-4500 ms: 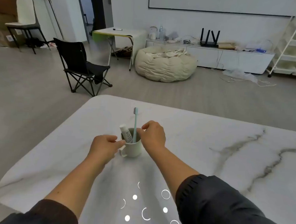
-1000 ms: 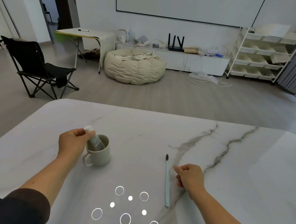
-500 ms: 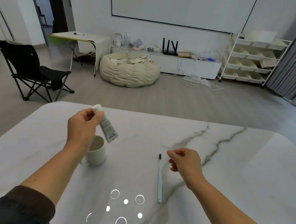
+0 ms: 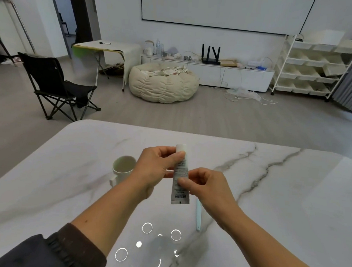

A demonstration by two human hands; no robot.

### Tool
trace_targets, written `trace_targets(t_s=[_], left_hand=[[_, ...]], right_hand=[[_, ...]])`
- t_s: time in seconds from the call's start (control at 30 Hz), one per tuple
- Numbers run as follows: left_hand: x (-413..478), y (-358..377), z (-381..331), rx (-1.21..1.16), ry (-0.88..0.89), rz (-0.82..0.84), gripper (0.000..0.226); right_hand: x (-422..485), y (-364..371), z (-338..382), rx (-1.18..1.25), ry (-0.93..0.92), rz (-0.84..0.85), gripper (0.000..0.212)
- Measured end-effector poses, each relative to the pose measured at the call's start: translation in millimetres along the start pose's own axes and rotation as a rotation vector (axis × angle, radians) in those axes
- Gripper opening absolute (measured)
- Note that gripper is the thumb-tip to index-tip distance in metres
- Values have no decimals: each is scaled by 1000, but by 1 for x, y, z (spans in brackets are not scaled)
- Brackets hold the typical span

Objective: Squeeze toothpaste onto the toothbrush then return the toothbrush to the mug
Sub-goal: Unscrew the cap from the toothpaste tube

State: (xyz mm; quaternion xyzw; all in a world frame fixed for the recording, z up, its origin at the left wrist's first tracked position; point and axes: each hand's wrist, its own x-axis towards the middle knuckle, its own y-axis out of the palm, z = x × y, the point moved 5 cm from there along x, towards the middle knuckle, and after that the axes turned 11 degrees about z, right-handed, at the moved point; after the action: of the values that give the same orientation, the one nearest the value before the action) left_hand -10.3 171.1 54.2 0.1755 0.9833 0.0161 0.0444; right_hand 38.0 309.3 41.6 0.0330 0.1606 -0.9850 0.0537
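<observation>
Both hands hold a small white toothpaste tube (image 4: 180, 174) upright above the table, cap up. My left hand (image 4: 157, 169) pinches it just under the white cap. My right hand (image 4: 205, 186) grips the tube's middle from the right. The pale cream mug (image 4: 122, 167) stands with nothing in it on the marble table (image 4: 269, 209), just left of my left hand, its handle towards me. The light blue toothbrush (image 4: 198, 216) lies flat on the table under my right wrist; only its handle end shows, the bristles are hidden.
The table's far edge runs just beyond my hands. On the floor behind it are a black folding chair (image 4: 57, 86), a beige beanbag (image 4: 163, 83), a low white cabinet (image 4: 225, 74) and a white shelf rack (image 4: 313, 67).
My left hand has carried the tube from above the mug to the right, in front of me. My right hand rose off the table and took hold of the tube's middle.
</observation>
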Motion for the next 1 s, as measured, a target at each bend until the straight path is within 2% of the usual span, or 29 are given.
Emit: trace_targets(t_s=[0.13, 0.33, 0.4, 0.47, 0.57, 0.67, 0.73, 0.9, 1.0], left_hand=[[-4, 3, 5, -2, -14, 0, 13], [-3, 3, 14, 67, -52, -36, 18], [-3, -1, 13, 190, -17, -60, 17], [-4, 0, 13, 319, 19, -3, 16], [-6, 11, 19, 465, 53, 135, 10], [-7, 14, 22, 549, 53, 194, 10], [-7, 11, 23, 648, 68, 173, 17], [-9, 12, 16, 1080, 205, 39, 43], [-8, 16, 15, 1156, 221, 33, 49]], right_hand=[[2, 4, -4, 62, 8, -1, 18], [7, -3, -5, 107, 7, -19, 21], [9, -15, -4, 117, 9, -104, 30], [10, -25, -3, 119, -9, -167, 34], [11, -25, -3, 113, -17, -146, 34], [12, -23, -4, 122, -18, -122, 31], [13, -22, -7, 123, 13, -93, 32], [13, -15, -14, 145, 109, -8, 42], [13, -15, -12, 96, 99, 2, 41]])
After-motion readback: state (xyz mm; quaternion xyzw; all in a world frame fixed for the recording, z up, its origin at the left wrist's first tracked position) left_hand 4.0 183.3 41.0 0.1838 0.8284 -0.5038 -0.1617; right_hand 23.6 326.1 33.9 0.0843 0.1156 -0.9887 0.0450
